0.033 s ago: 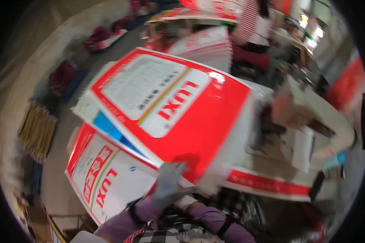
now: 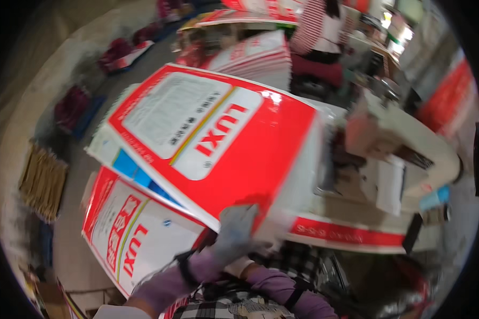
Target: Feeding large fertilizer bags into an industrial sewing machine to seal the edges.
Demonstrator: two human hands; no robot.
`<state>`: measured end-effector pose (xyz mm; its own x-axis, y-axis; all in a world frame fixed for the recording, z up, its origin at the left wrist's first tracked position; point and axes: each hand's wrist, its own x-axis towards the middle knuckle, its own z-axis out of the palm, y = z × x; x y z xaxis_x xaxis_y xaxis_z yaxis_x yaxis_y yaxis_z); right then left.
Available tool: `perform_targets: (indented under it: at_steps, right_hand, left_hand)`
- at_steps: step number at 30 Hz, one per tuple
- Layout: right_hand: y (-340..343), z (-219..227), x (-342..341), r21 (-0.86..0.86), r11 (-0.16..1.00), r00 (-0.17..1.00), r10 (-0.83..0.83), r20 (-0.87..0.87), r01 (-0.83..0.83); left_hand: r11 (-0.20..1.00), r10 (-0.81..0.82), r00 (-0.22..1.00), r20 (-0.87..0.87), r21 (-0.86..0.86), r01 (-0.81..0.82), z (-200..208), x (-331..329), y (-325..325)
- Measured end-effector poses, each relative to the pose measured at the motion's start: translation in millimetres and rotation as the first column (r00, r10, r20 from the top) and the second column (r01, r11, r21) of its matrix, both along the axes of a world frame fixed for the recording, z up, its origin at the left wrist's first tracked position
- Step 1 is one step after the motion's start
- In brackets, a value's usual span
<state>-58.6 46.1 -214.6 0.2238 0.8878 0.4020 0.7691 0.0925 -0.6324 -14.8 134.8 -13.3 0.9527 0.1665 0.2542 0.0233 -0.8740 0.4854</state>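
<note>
My left hand (image 2: 235,234), in a grey glove, lies over the near edge of a red-and-white printed sack (image 2: 282,143). Its fingers look stretched out over the sack, though motion blurs them. Below and partly behind it is my right hand (image 2: 242,266), of which only a pale part near the wrist shows; its fingers are hidden. The red sack is on top of a pile, with a blue-and-white printed layer (image 2: 130,165) showing beneath its left side. A white sack (image 2: 159,228) with red print lies lower left. The red sack's right side is smeared pale.
A beige sewing machine (image 2: 426,138) stands at the right, beside a red-and-white strip (image 2: 346,234) along the near table edge. Behind are stacked sacks (image 2: 255,58) and a person in a striped top (image 2: 316,32). Brown bundles (image 2: 42,181) lie on the floor at left.
The whole scene has shifted slightly left in view. My left hand has moved a little to the right relative to the red sack, still at its near edge.
</note>
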Motion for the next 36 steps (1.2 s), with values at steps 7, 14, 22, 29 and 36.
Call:
perform_targets:
  at_steps: [7,14,22,29,36]
  right_hand:
    - [-92.9,164.4,113.7,-0.194,0.861,0.473,-0.431,-0.768,0.469]
    - [-54.7,175.9,157.4,-0.329,0.882,0.783,-0.457,-0.422,0.337]
    - [-34.7,145.6,126.6,-0.224,0.786,0.209,-0.406,-0.890,0.576]
    - [-62.8,202.1,123.7,-0.023,0.684,0.655,-0.708,-0.264,0.730]
    - [21.7,170.7,109.3,0.137,0.684,0.470,-0.328,-0.819,0.716]
  left_hand:
    - [0.869,-0.181,0.936,-0.302,-0.495,0.009,-50.1,58.3,40.3]
    - [0.776,-0.111,0.983,-0.144,-0.631,-0.005,-10.8,42.9,30.7]
    - [0.394,-0.181,0.965,-0.190,-0.913,-0.106,-11.6,34.6,35.4]
    - [0.408,0.065,0.995,0.080,-0.912,0.047,17.7,13.5,43.1]
    - [0.472,0.105,0.965,-0.238,-0.842,-0.259,-40.1,26.7,42.2]
